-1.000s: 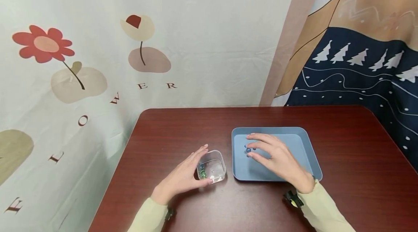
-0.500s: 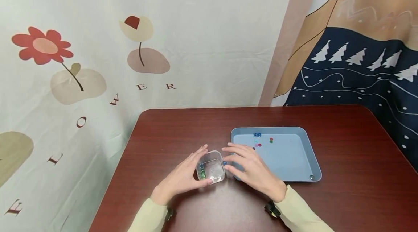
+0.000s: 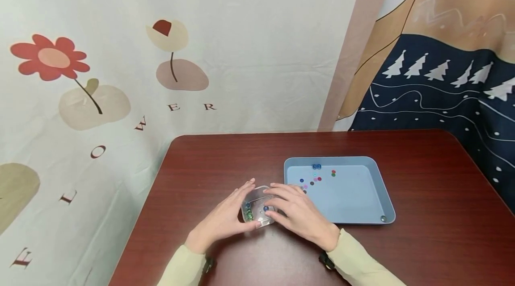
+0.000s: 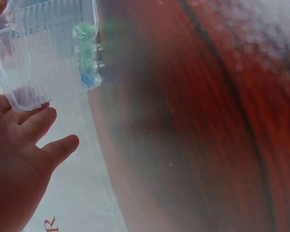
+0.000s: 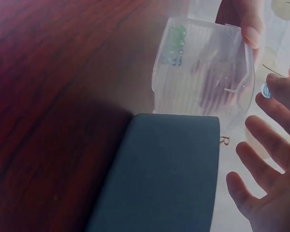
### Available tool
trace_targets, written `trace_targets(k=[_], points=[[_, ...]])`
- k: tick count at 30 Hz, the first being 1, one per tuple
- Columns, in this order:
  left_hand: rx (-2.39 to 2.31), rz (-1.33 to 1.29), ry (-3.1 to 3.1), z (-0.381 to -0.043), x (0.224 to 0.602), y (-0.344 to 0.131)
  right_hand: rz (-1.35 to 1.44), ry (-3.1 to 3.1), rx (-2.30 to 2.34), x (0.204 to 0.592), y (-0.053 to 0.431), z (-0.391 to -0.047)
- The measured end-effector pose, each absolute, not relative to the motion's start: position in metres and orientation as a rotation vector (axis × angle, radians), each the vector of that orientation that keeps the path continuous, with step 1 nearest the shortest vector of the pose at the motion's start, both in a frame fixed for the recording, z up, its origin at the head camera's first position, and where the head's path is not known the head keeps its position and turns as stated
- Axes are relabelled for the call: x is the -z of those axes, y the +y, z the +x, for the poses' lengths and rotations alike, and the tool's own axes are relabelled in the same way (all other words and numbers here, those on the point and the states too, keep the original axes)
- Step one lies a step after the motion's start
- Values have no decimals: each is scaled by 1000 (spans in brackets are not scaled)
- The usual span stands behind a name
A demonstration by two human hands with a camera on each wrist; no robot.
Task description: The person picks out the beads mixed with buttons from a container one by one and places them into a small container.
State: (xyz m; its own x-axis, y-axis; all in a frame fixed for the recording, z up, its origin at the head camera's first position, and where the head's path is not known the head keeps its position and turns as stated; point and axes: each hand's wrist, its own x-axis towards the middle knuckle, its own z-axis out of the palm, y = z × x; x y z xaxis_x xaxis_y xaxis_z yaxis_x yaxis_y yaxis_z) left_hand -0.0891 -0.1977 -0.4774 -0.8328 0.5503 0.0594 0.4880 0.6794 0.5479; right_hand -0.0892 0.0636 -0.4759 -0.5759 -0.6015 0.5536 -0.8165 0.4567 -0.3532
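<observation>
A small clear plastic box [image 3: 257, 195] stands on the table left of the blue tray. My left hand [image 3: 223, 221] holds it, with the thumb at the near corner and the fingers along the far left side. Several green marbles [image 4: 84, 48] and a blue one lie in a row against one wall inside. Over the box's right part is my right hand [image 3: 299, 216]; its thumb and index finger pinch a blue-streaked glass marble [image 5: 266, 90], while the other fingers spread apart. In the right wrist view the marble is above the rim level.
The blue tray [image 3: 354, 196] sits just right of the box. Two blue marbles [image 3: 316, 166] lie near its back edge, several small coloured beads [image 3: 319, 179] at its left, and one greenish marble [image 3: 383, 218] in the near right corner. A patterned cloth [image 3: 261, 53] hangs behind the table.
My right hand has moved left from the tray to over the box, carrying a blue marble. The left hand and the box have stayed in place.
</observation>
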Motion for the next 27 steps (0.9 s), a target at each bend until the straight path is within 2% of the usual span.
trace_targets(k=[16,27], points=[[-861,862,2771,-90,478,-197,1157,-2409,-814,484,61,-90],[-870,814,2762,-88,477,-198,1109,-2414,-917,475,80,-86]])
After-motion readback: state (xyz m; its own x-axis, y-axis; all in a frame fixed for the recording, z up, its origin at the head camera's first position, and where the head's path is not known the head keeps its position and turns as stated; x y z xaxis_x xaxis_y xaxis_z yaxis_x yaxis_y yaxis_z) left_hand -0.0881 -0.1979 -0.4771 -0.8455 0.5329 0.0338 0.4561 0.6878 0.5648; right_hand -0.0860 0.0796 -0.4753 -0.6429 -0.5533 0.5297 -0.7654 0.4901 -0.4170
